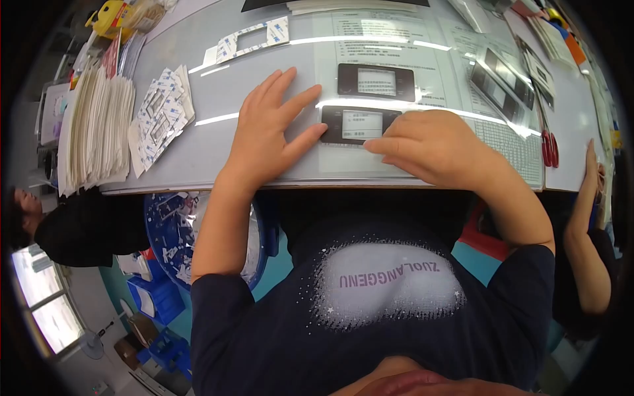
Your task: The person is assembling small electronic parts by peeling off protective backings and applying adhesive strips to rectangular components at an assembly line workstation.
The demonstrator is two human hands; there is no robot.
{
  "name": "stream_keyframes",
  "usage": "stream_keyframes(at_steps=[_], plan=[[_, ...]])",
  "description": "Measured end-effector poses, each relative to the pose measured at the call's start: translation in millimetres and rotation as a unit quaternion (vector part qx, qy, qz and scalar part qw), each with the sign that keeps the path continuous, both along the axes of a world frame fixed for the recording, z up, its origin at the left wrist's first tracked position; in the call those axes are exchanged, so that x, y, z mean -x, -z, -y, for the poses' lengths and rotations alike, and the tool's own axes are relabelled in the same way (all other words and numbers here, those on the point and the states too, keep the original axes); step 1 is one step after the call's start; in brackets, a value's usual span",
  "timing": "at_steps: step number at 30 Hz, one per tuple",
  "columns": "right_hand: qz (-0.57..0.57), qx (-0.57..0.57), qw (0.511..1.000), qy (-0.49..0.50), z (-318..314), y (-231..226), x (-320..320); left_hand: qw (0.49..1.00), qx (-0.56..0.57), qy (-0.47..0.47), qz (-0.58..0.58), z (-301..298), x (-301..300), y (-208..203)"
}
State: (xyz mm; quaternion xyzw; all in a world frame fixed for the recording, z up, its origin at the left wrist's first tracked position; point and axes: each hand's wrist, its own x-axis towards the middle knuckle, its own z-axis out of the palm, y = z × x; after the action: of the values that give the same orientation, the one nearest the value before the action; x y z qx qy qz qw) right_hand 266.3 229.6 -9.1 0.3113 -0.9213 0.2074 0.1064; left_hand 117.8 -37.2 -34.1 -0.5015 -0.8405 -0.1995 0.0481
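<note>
In front of me lies a black-bordered rectangular panel with a clear window. My left hand is open beside it, fingers spread, with the thumb tip at the panel's left edge. Over the panel's right part is my right hand, its fingers bent and closed together near the lower edge. Whatever those fingertips may pinch is hidden. Just beyond sits a second, similar black panel, which neither hand touches. Both rest on a clear sheet over printed pages.
White frame-shaped pieces with blue print are piled at left beside a tall paper stack; one similar frame lies farther back. More dark panels and red-handled scissors are at right. A blue scrap bin stands below; people sit either side.
</note>
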Motion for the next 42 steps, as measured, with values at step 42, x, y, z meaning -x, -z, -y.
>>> stream_keyframes(at_steps=[42], plan=[[-0.018, 0.039, 0.987, 0.153, 20, 40, 132, 1.000, -0.004, -0.007, 0.013, -3, 2, 2]])
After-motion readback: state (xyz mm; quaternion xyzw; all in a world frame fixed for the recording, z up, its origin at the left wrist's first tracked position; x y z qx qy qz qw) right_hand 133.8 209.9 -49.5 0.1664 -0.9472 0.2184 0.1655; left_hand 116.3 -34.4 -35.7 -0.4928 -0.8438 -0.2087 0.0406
